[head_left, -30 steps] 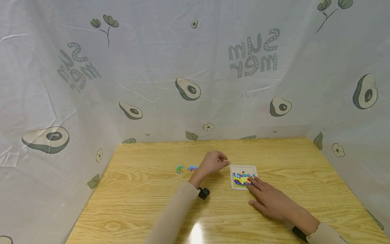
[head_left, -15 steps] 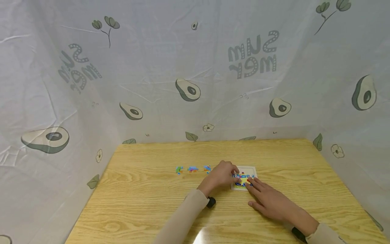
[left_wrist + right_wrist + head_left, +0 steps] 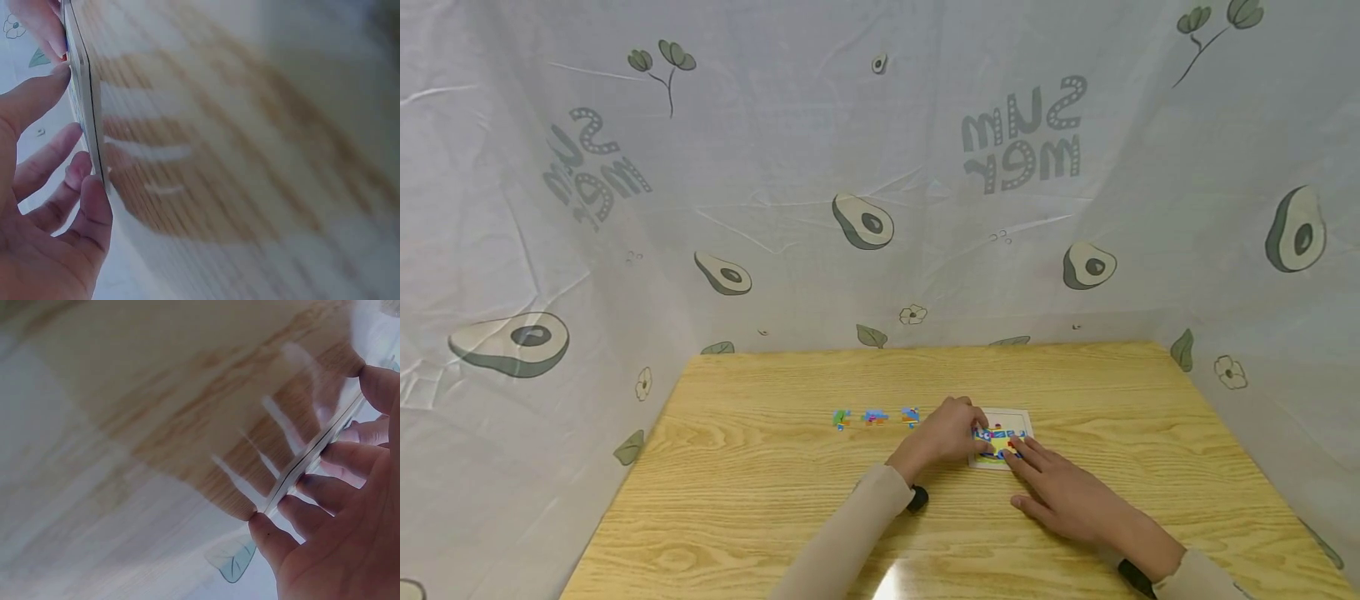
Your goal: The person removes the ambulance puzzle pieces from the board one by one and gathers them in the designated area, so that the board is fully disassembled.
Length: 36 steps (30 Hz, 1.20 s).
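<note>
A small jigsaw puzzle board (image 3: 1015, 417) with a pale border lies right of the table's middle. Its picture is bright yellow, blue and red. My left hand (image 3: 943, 429) covers the board's left side. Its thumb and a finger, set apart, touch the picture; in the left wrist view the fingertips (image 3: 94, 194) rest along the board, and no piece shows between them. My right hand (image 3: 1067, 492) lies with fingers stretched out, their tips on the board's right side. The right wrist view shows those fingertips (image 3: 262, 525) spread along the board's edge and the table.
Three loose puzzle pieces lie in a row left of the board: a green one (image 3: 841, 418), a blue and pink one (image 3: 874, 417), and a blue and orange one (image 3: 910, 416). A pale printed curtain (image 3: 775, 167) surrounds the wooden table (image 3: 737, 500).
My left hand has come from beyond the board's upper left corner down onto its left side, then stayed there. The piece nearest it has come into view. My right hand has kept its place.
</note>
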{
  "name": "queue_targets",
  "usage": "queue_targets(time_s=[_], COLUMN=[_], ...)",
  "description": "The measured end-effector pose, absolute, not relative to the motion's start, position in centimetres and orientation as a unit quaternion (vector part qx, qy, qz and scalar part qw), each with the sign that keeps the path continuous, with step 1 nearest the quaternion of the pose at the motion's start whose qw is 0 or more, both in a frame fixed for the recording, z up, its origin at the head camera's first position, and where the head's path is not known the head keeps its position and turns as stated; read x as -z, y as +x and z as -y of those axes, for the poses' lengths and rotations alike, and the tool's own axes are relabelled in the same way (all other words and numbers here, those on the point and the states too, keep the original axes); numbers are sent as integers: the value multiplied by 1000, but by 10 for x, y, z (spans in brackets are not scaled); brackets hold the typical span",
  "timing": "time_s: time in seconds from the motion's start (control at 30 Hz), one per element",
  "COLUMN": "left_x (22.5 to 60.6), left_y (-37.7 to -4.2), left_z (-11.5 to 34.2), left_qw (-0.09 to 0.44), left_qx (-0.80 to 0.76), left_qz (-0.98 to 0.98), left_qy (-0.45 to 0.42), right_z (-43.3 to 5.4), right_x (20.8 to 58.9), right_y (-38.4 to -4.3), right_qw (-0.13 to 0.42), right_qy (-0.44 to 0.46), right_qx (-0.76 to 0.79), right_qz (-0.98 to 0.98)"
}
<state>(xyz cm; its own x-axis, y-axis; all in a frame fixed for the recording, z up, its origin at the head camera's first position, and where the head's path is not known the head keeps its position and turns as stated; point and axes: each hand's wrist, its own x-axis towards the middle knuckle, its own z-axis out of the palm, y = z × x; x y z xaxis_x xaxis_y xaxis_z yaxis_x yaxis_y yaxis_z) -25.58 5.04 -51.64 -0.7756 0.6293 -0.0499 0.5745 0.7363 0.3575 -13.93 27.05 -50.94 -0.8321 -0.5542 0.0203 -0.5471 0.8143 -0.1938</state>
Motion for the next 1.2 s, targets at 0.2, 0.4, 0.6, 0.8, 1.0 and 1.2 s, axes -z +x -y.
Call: queue_targets(time_s=[0.2, 0.4, 0.6, 0.8, 1.0, 1.2], left_x=[517, 514, 512, 514, 513, 508], left_y=[-260, -261, -261, -260, -258, -255], left_z=[-51, -52, -53, -55, -56, -57], left_qw=[97, 115, 118, 123, 131, 134], left_qx=[-192, -216, -225, -229, -240, -241], left_qz=[-922, -916, -916, -917, -918, -919], left_qy=[322, 316, 311, 302, 286, 281], right_z=[-270, -270, -270, -269, -269, -269], right_x=[509, 510, 510, 510, 511, 510], right_y=[-139, -140, -140, -140, -140, -140], right_qw=[17, 13, 10, 23, 25, 18], right_qy=[-288, -292, -292, -288, -286, -292], right_qx=[98, 92, 93, 93, 92, 87], right_qz=[-952, -952, -952, -953, -953, -952])
